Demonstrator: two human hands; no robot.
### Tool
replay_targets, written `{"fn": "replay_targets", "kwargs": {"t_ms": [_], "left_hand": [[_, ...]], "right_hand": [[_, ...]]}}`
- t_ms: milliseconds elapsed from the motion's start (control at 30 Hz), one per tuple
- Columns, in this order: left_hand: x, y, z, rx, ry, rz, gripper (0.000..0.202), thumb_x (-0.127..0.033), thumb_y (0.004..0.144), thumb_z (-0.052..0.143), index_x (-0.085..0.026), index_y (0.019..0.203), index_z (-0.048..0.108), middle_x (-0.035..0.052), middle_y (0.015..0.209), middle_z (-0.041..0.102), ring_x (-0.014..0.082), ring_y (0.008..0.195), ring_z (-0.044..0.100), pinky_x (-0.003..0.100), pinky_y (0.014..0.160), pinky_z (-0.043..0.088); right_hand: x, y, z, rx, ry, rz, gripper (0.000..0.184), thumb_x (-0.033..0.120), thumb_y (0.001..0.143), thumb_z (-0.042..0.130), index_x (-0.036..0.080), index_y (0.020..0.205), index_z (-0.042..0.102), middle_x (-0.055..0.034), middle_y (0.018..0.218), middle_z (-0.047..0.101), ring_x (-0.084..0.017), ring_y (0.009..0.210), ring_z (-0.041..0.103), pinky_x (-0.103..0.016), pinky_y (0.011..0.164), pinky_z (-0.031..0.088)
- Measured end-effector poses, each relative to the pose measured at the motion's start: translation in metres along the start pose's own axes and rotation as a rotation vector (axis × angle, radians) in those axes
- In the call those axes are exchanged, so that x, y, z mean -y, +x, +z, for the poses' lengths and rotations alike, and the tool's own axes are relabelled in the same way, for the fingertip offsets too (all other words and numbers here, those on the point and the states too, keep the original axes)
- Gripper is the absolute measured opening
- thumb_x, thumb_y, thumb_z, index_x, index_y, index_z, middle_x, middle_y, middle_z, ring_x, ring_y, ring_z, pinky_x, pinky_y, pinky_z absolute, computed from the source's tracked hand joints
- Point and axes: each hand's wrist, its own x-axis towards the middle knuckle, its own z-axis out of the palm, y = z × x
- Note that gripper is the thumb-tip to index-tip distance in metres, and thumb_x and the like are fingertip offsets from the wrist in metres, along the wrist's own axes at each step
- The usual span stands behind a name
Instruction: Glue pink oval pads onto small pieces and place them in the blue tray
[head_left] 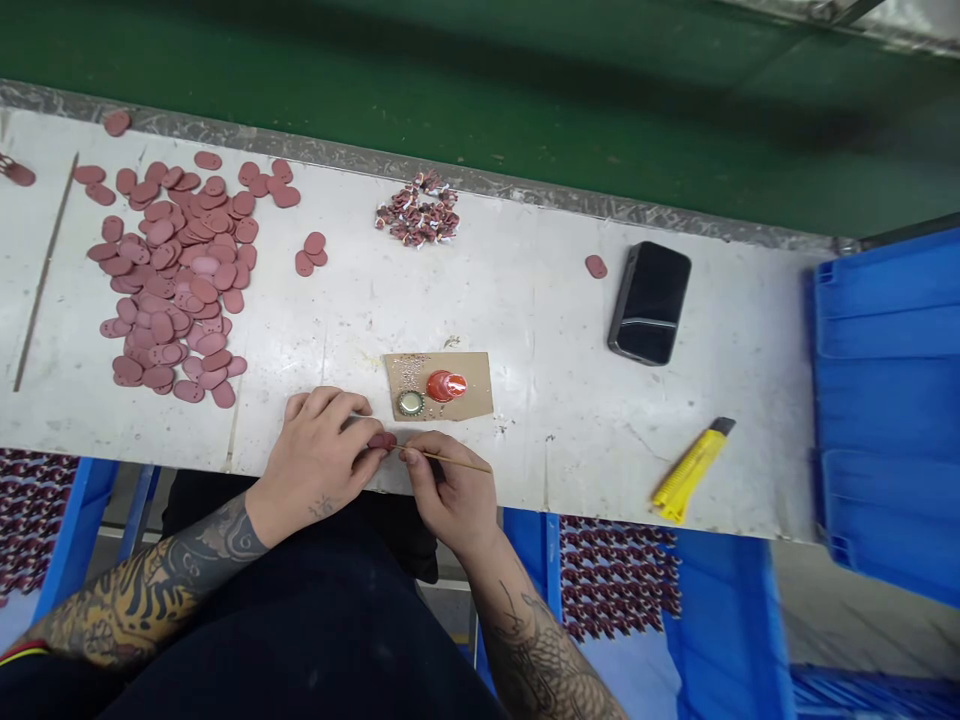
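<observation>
white workbench [540,420] scattered with pink ovals [172,290], black phone [649,303]

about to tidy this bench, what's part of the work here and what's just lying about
Part of the work:
left hand pinching a pink oval piece
right hand with a wooden stick
crown cap, red cone, cardboard square
heap of ovals

Lying about:
smartphone
yellow utility knife
thin rod

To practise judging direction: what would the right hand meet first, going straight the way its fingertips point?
The right hand would probably meet the pink piece pinched in the left hand; depth is unclear.
</observation>
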Motion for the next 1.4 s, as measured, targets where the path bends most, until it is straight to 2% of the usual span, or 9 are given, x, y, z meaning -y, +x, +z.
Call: {"fn": "replay_targets", "kwargs": {"t_ms": [300,467,533,633,767,833,1067,1267,1400], "left_hand": [[0.000,0.000,0.000,-0.004,0.002,0.000,0.011,-0.030,0.090,0.063,-0.023,0.097,0.069,0.0077,0.112,0.066,0.0287,0.108,0.053,0.047,0.085,0.038],[0.000,-0.001,-0.001,-0.015,-0.015,0.000,0.012,-0.031,0.093,0.060,-0.025,0.096,0.070,0.0061,0.111,0.066,0.0270,0.107,0.053,0.046,0.085,0.037],[0.000,-0.001,-0.001,-0.019,-0.023,0.000,0.013,-0.032,0.094,0.059,-0.025,0.095,0.070,0.0051,0.110,0.066,0.0262,0.107,0.053,0.045,0.085,0.037],[0.000,-0.001,0.000,-0.034,-0.025,-0.002,0.013,-0.032,0.095,0.059,-0.026,0.095,0.071,0.0048,0.109,0.066,0.0258,0.107,0.054,0.045,0.086,0.037],[0.001,-0.001,0.000,-0.036,-0.011,0.013,0.012,-0.031,0.094,0.061,-0.028,0.098,0.072,0.0054,0.110,0.065,0.0264,0.107,0.053,0.045,0.086,0.037],[0.001,-0.002,0.000,-0.038,0.005,0.034,0.014,-0.030,0.093,0.062,-0.030,0.101,0.073,0.0060,0.111,0.065,0.0272,0.108,0.052,0.046,0.086,0.036],[0.004,-0.005,0.002,-0.033,0.064,0.099,0.017,-0.025,0.093,0.062,-0.035,0.100,0.074,0.0052,0.114,0.064,0.0274,0.109,0.050,0.047,0.087,0.034],[0.004,-0.003,0.003,-0.011,0.035,0.107,0.016,-0.025,0.096,0.059,-0.035,0.099,0.072,0.0024,0.112,0.066,0.0253,0.108,0.053,0.046,0.086,0.034],[0.005,-0.003,0.000,-0.005,-0.086,0.068,0.008,-0.027,0.095,0.061,-0.026,0.095,0.069,0.0029,0.104,0.069,0.0226,0.102,0.057,0.044,0.086,0.036]], "right_hand": [[-0.002,-0.002,0.004,0.006,-0.035,-0.021,0.010,0.022,0.096,0.052,0.022,0.089,0.059,-0.0018,0.077,0.068,-0.017,0.069,0.065,-0.030,0.064,0.052],[-0.016,-0.011,-0.015,-0.153,0.091,0.083,0.009,0.024,0.096,0.053,0.023,0.094,0.062,-0.0018,0.081,0.068,-0.018,0.071,0.066,-0.031,0.065,0.055],[-0.029,-0.010,-0.030,-0.261,0.010,0.117,0.010,0.024,0.097,0.053,0.023,0.098,0.063,-0.0031,0.084,0.069,-0.019,0.075,0.067,-0.034,0.069,0.056],[-0.052,-0.003,-0.053,-0.354,-0.267,0.085,0.016,0.023,0.097,0.051,0.021,0.103,0.066,-0.0082,0.095,0.070,-0.024,0.090,0.067,-0.041,0.080,0.055],[-0.075,0.004,-0.071,-0.222,-0.585,0.096,0.027,0.019,0.095,0.045,0.018,0.111,0.067,-0.0144,0.105,0.066,-0.031,0.101,0.060,-0.052,0.088,0.051],[-0.080,0.003,-0.071,-0.174,-0.636,0.131,0.034,0.016,0.092,0.044,0.018,0.117,0.066,-0.0152,0.107,0.064,-0.032,0.102,0.059,-0.054,0.088,0.050],[-0.088,-0.002,-0.065,-0.224,-0.590,0.132,0.052,0.005,0.079,0.041,0.018,0.125,0.062,-0.0156,0.111,0.062,-0.032,0.108,0.056,-0.056,0.093,0.047],[-0.093,-0.002,-0.066,-0.250,-0.560,0.135,0.052,0.003,0.075,0.042,0.016,0.121,0.063,-0.0152,0.111,0.063,-0.032,0.107,0.057,-0.054,0.092,0.049],[-0.092,-0.004,-0.065,-0.326,-0.484,0.148,0.046,0.004,0.075,0.042,0.016,0.115,0.064,-0.0149,0.111,0.064,-0.029,0.106,0.058,-0.050,0.092,0.049]]}}
